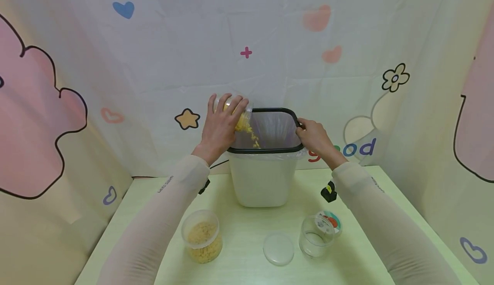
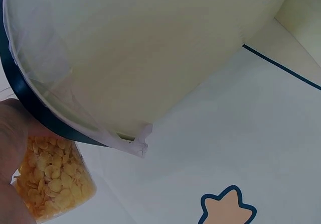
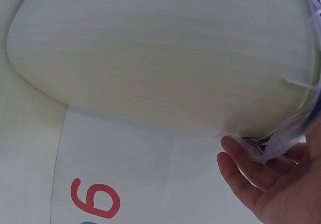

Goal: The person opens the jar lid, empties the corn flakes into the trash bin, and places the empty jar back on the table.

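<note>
My left hand [image 1: 219, 126] grips a clear plastic jar [image 1: 248, 112] from above and behind, tipped over the left rim of a white trash bin [image 1: 262, 180]. Yellow flakes [image 1: 254, 140], like cornflakes, tumble from its mouth into the bin. The left wrist view shows many flakes [image 2: 57, 179] still inside the jar. On the opposite side, my right hand [image 1: 315, 138] holds the bin's black rim [image 1: 266, 150], its fingers under the edge by the bag's overhang in the right wrist view. A thin translucent bag [image 1: 275, 128] lines the bin.
Nearer on the pale green table [image 1: 247, 272] stand an open tub of tan crumbs [image 1: 205, 250] at left and a see-through jar [image 1: 313, 246] at right. Between them lies a translucent round lid [image 1: 278, 249]. A printed lid [image 1: 336, 222] sits behind the jar. A patterned cloth [image 1: 173, 62] hangs close behind the bin.
</note>
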Tool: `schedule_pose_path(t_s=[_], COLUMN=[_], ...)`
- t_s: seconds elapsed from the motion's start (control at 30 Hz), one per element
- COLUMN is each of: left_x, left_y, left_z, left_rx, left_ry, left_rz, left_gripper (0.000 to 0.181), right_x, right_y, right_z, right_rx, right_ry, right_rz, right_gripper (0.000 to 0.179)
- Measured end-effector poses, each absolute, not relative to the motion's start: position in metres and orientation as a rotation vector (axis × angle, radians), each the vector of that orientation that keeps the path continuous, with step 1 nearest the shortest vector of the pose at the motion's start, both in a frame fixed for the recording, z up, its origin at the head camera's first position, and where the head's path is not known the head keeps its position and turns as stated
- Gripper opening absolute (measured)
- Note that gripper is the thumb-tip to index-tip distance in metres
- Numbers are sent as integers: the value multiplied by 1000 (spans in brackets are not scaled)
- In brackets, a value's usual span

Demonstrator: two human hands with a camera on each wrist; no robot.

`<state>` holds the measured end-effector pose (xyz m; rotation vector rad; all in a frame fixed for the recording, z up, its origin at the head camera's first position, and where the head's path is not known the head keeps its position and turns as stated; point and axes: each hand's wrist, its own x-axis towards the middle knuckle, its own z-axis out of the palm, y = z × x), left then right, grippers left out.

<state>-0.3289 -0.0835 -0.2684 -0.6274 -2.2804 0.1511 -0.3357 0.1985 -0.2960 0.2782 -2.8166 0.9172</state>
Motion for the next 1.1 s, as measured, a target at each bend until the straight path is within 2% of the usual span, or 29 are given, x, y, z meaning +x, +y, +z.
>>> schedule_pose_path(t_s=[1.1], left_x=[-330], left_y=[-80], left_z=[-269], left_rx=[-636], left_ry=[-2285], left_rz=[204], left_gripper=[93], right_x=[-335], right_y=[199], right_z=[-296], right_rx=[275], right_ry=[-2831], right_rz=[924], right_gripper=[54])
